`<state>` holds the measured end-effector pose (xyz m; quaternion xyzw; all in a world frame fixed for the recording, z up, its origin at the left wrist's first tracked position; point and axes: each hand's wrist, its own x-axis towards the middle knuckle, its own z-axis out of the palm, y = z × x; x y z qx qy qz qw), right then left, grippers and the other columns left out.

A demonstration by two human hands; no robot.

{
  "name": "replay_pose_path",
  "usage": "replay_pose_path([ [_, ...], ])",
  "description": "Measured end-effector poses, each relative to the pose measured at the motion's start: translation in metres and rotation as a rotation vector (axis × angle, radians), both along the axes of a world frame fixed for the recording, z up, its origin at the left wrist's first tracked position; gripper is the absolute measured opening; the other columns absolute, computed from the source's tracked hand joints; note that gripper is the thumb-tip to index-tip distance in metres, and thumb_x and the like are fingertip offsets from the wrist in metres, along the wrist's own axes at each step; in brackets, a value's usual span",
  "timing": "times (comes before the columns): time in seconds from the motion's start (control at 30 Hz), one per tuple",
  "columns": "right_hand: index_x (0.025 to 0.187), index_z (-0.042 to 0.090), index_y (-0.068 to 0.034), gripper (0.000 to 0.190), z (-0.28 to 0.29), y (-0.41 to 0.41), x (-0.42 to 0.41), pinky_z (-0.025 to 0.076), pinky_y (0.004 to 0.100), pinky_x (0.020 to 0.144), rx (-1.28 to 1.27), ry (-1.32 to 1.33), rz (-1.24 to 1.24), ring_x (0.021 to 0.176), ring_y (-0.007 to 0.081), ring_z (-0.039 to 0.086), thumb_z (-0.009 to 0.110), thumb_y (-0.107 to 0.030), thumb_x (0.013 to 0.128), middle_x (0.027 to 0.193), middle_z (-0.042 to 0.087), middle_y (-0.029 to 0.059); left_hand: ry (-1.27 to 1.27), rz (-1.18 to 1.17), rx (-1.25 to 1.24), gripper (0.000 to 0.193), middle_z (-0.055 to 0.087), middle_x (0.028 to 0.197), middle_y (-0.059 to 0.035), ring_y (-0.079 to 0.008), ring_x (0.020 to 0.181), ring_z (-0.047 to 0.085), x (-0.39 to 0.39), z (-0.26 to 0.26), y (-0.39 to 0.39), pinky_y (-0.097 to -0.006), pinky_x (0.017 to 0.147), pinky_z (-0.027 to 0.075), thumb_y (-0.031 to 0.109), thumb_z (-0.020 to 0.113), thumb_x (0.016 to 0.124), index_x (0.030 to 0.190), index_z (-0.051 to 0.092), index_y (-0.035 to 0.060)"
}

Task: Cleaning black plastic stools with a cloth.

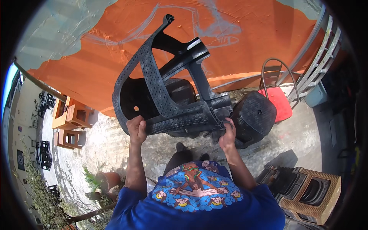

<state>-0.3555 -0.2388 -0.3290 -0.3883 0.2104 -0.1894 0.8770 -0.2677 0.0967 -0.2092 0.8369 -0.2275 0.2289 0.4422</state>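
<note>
Both my hands hold a black plastic stool (153, 83) tilted on its side in front of me. Its leg panels have a diamond-plate texture and large cut-outs, and a small round hole shows in the seat. My left hand (137, 130) grips the lower edge near the seat end, thumb on the outside. At the leg end, my right hand (228, 135) has its fingers around the rim. Behind the raised stool stands another black stool (182, 90), partly hidden. A further black stool (254, 115) with a hole in its seat is just right of my right hand.
A metal chair with a red seat (278, 105) stands near the orange wall (253, 34), beside a ladder (323, 61) and a grey-blue bin (316, 94). Stacked brown wicker-patterned stools (323, 176) are at lower right. Wooden furniture (70, 113) and a potted plant (107, 181) lie left.
</note>
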Motion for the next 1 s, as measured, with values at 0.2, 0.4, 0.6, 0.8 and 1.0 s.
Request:
replay_pose_path([
  [0.2, 0.135, 0.046, -0.008, 0.063, -0.015, 0.003, -0.015, 0.046, 0.0301, 0.09, -0.513, 0.059, 0.025, 0.103, 0.0151, 0.058, 0.073, 0.001, 0.079, 0.112, 0.06, 0.007, 0.025, -0.014, 0.11, 0.041, 0.039, 0.052, -0.0131, -0.0257, 0.045, 0.04, -0.019, -0.006, -0.019, -0.0368, 0.046, 0.028, 0.022, 0.063, 0.088, 0.058, 0.042, 0.0012],
  [0.4, 0.14, 0.043, -0.007, 0.083, 0.01, -0.021, -0.047, 0.049, 0.0387, 0.092, -0.852, 0.068, 0.093, 0.106, 0.033, 0.061, 0.085, -0.02, 0.069, 0.112, 0.062, 0.0163, -0.033, -0.058, 0.179, 0.041, 0.037, 0.05, -0.0118, -0.0209, 0.044, 0.034, -0.014, 0.006, -0.042, -0.0354, 0.045, 0.028, 0.017, 0.067, 0.088, 0.058, 0.044, 0.0008],
  [0.6, 0.115, 0.069, -0.012, 0.047, 0.012, -0.036, -0.072, 0.037, 0.0475, 0.106, -1.302, 0.006, 0.319, 0.127, 0.0379, 0.048, 0.079, -0.039, 0.078, 0.128, 0.06, 0.0149, 0.048, -0.145, 0.35, 0.028, 0.052, 0.053, -0.0143, -0.025, 0.043, 0.047, -0.019, 0.043, -0.089, -0.0327, 0.046, 0.037, 0.016, 0.072, 0.085, 0.066, 0.06, -0.0015],
  [0.8, 0.113, 0.069, -0.009, 0.043, -0.037, -0.03, -0.105, 0.042, 0.0416, 0.102, -1.01, 0.181, 0.608, 0.116, 0.0301, 0.059, 0.077, -0.036, 0.081, 0.118, 0.067, 0.0116, 0.168, -0.301, 0.458, 0.025, 0.061, 0.072, -0.0139, -0.0277, 0.054, 0.057, -0.017, 0.075, -0.124, -0.0367, 0.05, 0.044, 0.019, 0.078, 0.08, 0.082, 0.065, -0.0018],
  [1.0, 0.126, 0.06, -0.005, 0.054, -0.055, -0.018, -0.128, 0.04, 0.0391, 0.106, -0.846, 0.302, 0.607, 0.121, 0.0288, 0.056, 0.075, -0.036, 0.085, 0.126, 0.063, 0.0145, -0.146, 0.398, 0.451, 0.054, 0.06, 0.1, -0.0147, -0.0296, 0.098, 0.058, 0.067, 0.046, -0.037, -0.0413, 0.083, 0.047, 0.034, 0.08, 0.08, 0.114, 0.058, -0.0026],
])
